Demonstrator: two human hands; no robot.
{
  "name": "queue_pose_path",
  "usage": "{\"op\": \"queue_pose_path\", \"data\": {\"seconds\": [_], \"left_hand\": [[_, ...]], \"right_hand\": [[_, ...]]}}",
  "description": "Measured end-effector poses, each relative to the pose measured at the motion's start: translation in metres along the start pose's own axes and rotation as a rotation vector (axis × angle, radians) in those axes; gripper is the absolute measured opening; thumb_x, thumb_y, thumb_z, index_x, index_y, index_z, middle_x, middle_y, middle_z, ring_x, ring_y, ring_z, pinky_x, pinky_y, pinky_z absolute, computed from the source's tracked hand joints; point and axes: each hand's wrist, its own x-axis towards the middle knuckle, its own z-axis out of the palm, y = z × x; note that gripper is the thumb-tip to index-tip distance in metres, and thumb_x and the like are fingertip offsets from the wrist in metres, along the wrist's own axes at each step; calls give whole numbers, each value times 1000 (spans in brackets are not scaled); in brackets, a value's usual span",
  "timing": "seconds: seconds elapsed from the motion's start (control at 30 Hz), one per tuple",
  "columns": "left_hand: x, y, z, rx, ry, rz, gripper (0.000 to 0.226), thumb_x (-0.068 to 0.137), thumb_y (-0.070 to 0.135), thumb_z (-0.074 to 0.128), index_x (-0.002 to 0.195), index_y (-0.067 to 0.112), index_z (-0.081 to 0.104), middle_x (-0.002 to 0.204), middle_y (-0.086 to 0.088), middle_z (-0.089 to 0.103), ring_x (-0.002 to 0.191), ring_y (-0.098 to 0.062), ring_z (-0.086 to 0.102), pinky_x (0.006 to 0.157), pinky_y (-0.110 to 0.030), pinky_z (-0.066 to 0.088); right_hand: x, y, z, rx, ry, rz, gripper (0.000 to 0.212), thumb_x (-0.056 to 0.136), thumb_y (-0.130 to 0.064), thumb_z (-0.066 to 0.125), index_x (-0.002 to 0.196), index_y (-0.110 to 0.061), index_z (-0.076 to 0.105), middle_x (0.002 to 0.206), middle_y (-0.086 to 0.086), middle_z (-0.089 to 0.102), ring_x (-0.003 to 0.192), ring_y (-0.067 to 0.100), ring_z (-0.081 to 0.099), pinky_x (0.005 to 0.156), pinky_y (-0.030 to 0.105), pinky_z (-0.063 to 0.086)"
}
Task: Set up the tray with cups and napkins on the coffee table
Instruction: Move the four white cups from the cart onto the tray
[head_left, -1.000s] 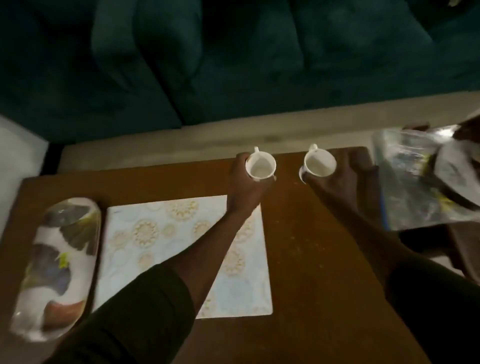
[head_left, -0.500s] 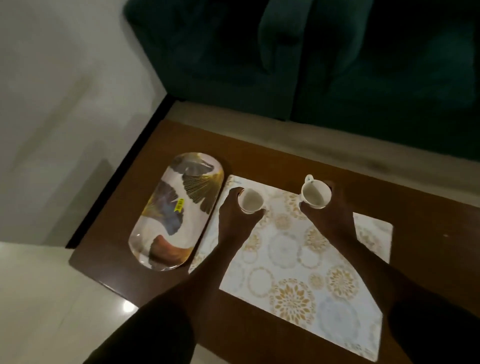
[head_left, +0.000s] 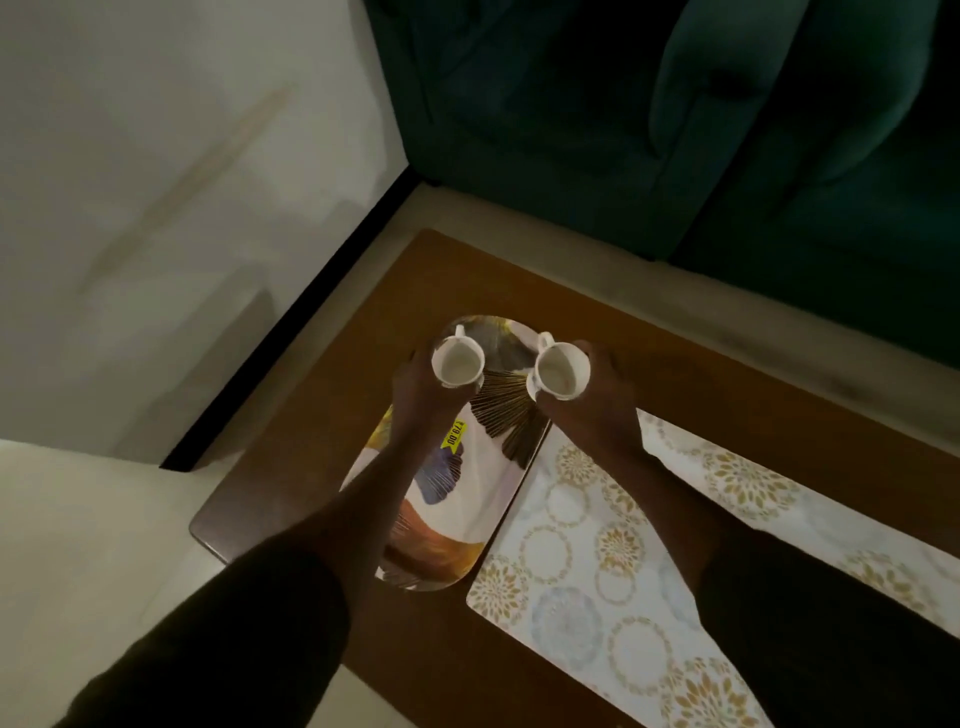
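Ahead of you stands a dark teal sofa (head_left: 675, 130) with a pale beige base strip (head_left: 753, 306) along its foot. To your left a white wall (head_left: 156, 156) ends in a black skirting strip (head_left: 291, 332), which meets pale floor (head_left: 78, 545).

dim light | dark teal sofa (head_left: 675, 130) beyond | white wall (head_left: 156, 156) left | pale floor (head_left: 78, 545)

White and upright, left cup (head_left: 458, 365) and right cup (head_left: 562, 372) hang over the oval tray (head_left: 457, 525).
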Motion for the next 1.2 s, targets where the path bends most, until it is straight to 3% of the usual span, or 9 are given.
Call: {"op": "queue_pose_path", "data": {"seconds": [0.17, 0.33, 0.53, 0.67, 0.77, 0.87, 0.97, 1.13, 1.2], "left_hand": [[30, -8, 5, -33, -86, 45, 65, 67, 25, 87, 125, 15, 59, 112, -4, 70, 93, -17, 65, 72, -22, 45], [33, -13, 10, -41, -52, 136, 64, 67, 23, 88, 124, 12, 61, 116, -7, 69, 98, -17, 62, 78, -22, 45], [37, -18, 12, -73, -56, 131, 59, 72, 21, 84, 125, 10, 60, 116, -7, 68, 98, -15, 61, 84, -29, 51], [35, -21, 10, -53, -81, 83, 63, 70, 21, 85, 125, 8, 57, 118, -12, 66, 105, -25, 63, 88, -43, 55], [33, -17, 9, -26, -96, 87, 66, 72, 20, 84, 128, 6, 52, 121, -14, 63, 110, -28, 61, 91, -45, 53], [30, -14, 8, 45, -83, 105, 62, 74, 2, 77, 130, 3, 49, 124, -18, 57, 113, -32, 56, 92, -48, 52], [25, -12, 6, 79, -88, 101, 73, 72, -6, 72, 138, 5, 41, 133, -19, 49, 118, -34, 53, 88, -41, 52], [22, -5, 11, 136, -110, 101, 67, 75, 20, 81, 132, 9, 48, 128, -11, 56, 116, -25, 52, 83, -23, 36], [29, -4, 16, 149, -149, 76, 71, 70, 21, 84, 130, 10, 48, 129, -10, 56, 117, -26, 52, 82, -23, 35]], "right_hand": [[18, -8, 39, 2, -54, -34, 65, 66, -30, 83, 123, -17, 56, 118, 3, 62, 105, 16, 57, 72, 17, 41], [25, -11, 60, -3, -41, -66, 67, 70, -32, 81, 129, -16, 53, 124, 2, 61, 111, 17, 57, 82, 21, 48], [26, -2, 71, -94, -82, -27, 78, 70, -33, 78, 138, -21, 44, 135, 4, 51, 123, 21, 49, 91, 38, 54], [23, 1, 70, -135, -89, -11, 82, 69, -35, 79, 140, -21, 40, 139, 4, 48, 125, 22, 46, 89, 40, 55], [24, -2, 64, -115, -90, -8, 89, 66, -36, 83, 141, -18, 38, 139, 7, 48, 125, 23, 45, 88, 37, 54], [22, -6, 56, -102, -95, -12, 92, 63, -42, 84, 140, -18, 38, 136, 7, 49, 123, 23, 46, 86, 38, 54], [18, -8, 42, -31, -88, 21, 92, 64, -46, 83, 139, -20, 37, 135, 7, 50, 122, 25, 49, 85, 41, 56], [11, 3, 14, 7, -117, 51, 88, 63, -49, 81, 135, -19, 39, 133, 6, 49, 120, 24, 51, 87, 43, 55], [11, 7, 11, 3, -163, 51, 86, 63, -48, 82, 133, -18, 41, 132, 7, 50, 121, 25, 50, 88, 41, 54]]}}
